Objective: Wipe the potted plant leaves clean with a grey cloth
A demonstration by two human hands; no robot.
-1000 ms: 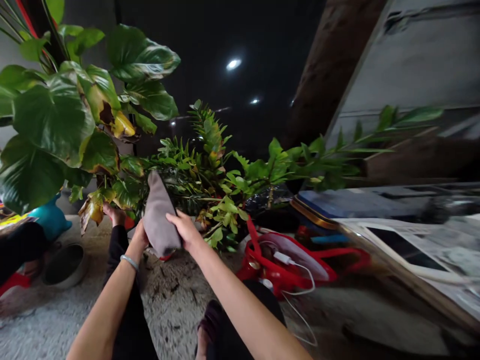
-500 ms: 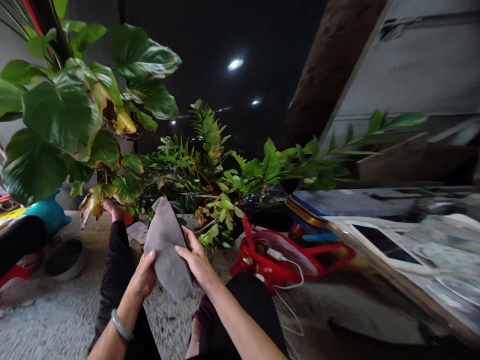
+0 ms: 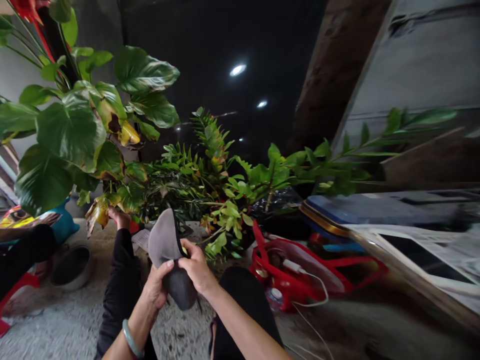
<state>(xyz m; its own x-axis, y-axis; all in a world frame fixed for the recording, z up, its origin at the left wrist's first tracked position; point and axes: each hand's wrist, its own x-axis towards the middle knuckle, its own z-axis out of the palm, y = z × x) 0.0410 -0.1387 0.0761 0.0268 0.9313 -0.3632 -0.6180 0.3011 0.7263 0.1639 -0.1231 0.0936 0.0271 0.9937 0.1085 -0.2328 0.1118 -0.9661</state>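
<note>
A soft grey fabric piece [image 3: 165, 240], shaped somewhat like a shoe upper, is held between my hands in front of my knees. Its upper part is light grey with a dark edge, and its rounded lower end is darker. My left hand [image 3: 159, 285] grips it from the left, thumb across its middle; a pale bangle [image 3: 132, 340] circles that wrist. From the right, my right hand [image 3: 197, 270] pinches its side, the thumb close to the left thumb. Most of the fingers are hidden behind the fabric.
Leafy plants [image 3: 210, 165] fill the space beyond my hands. To the right are a red bag [image 3: 300, 292] with a white cable [image 3: 324, 295] and a table edge [image 3: 397, 270] bearing a white-framed tablet [image 3: 420, 257]. A round bowl [image 3: 73, 270] stands on the floor at left.
The fabric piece has been bent and turned, so its dark rounded lower end now shows. My thumbs have come closer together. The view has shifted slightly left.
</note>
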